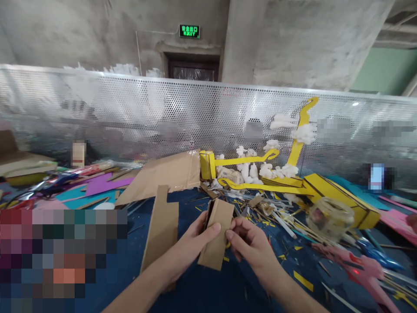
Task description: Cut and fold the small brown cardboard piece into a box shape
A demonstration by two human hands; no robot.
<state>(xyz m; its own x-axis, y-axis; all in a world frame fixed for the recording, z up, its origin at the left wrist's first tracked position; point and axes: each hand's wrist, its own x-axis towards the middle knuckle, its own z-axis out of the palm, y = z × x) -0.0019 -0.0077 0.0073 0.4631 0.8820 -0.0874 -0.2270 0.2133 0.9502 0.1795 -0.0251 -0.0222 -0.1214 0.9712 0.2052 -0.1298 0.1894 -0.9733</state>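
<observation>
Near the middle of the table, my left hand (203,234) grips a small brown cardboard piece (216,245), its thumb on the front face. The piece is tilted, and a dark gap shows behind its upper left edge. My right hand (246,239) is at the piece's right edge, fingers curled, with thumb and forefinger pinched there. Just left of my left hand lies a longer cardboard strip (161,228) with a notched top. A larger cardboard sheet (166,174) is behind it.
A pink glue gun (361,265), a glass jar (330,217) and thin sticks lie at the right. Yellow card shapes (342,200) with white fluff stand behind, before a perforated metal screen (195,104). Purple card (106,184) and scissors are left. Yellow scraps dot the blue table (185,278).
</observation>
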